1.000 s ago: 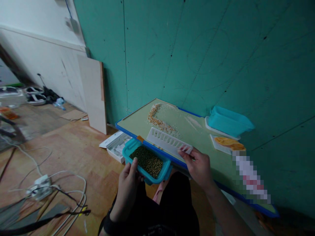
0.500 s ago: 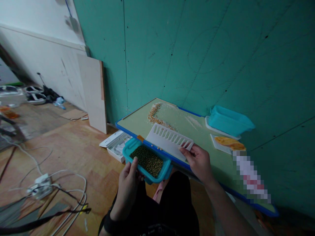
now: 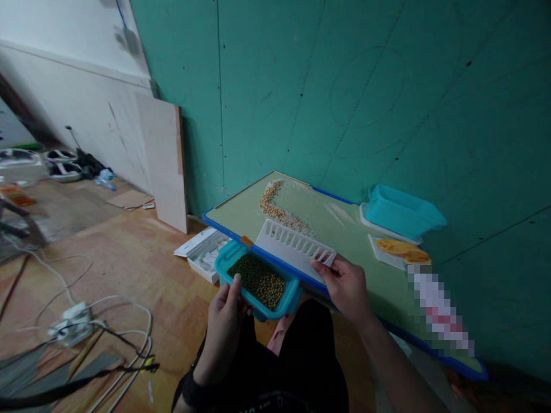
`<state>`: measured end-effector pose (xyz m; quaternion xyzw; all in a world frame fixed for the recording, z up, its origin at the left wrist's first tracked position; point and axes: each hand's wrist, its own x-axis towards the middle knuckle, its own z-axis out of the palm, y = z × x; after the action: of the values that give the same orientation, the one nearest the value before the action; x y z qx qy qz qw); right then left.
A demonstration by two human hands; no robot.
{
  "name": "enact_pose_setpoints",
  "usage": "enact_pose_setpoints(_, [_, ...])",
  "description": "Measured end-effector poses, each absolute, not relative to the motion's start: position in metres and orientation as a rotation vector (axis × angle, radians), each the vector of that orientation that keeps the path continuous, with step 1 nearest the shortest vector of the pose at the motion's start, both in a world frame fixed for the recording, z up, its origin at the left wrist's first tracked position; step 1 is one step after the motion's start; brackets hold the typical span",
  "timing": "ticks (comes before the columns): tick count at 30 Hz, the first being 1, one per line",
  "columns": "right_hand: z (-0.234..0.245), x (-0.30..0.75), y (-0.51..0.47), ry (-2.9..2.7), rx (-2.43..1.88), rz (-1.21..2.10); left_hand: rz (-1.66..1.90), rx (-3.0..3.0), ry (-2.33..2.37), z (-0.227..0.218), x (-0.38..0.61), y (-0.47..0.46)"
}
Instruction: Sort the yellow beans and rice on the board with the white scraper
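My left hand (image 3: 224, 314) grips the near rim of a teal container (image 3: 258, 281) full of green beans, held just below the front edge of a small green table (image 3: 344, 241) with a blue border. My right hand (image 3: 344, 285) is closed on one end of a white slotted scraper (image 3: 293, 248), which is tilted up at the table edge right above the container. A curved trail of yellow grains (image 3: 275, 207) lies on the far left of the tabletop.
A teal box (image 3: 402, 212) on a white lid and an orange item on a white lid (image 3: 398, 249) sit at the table's right. A white tray (image 3: 202, 255) lies on the wooden floor. Cables and a power strip (image 3: 71, 324) lie left. A wooden board (image 3: 166, 166) leans on the green wall.
The scraper went from lying flat on the table to tilted up at the edge over the container; a few grains slid off. My left hand kept the container still.
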<state>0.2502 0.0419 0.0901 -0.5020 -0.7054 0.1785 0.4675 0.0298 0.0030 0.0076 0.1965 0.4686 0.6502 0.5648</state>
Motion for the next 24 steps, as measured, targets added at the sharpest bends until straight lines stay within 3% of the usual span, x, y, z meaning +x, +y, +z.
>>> enact_pose_setpoints(12, [0.087, 0.291, 0.031, -1.709, -1.359, 0.122, 1.52, 0.482, 1.119, 0.007, 0.026, 0.002])
enact_pose_setpoints(24, [0.086, 0.253, 0.075, -1.672, -1.347, 0.212, 1.547, 0.537, 1.177, 0.003, 0.01, 0.016])
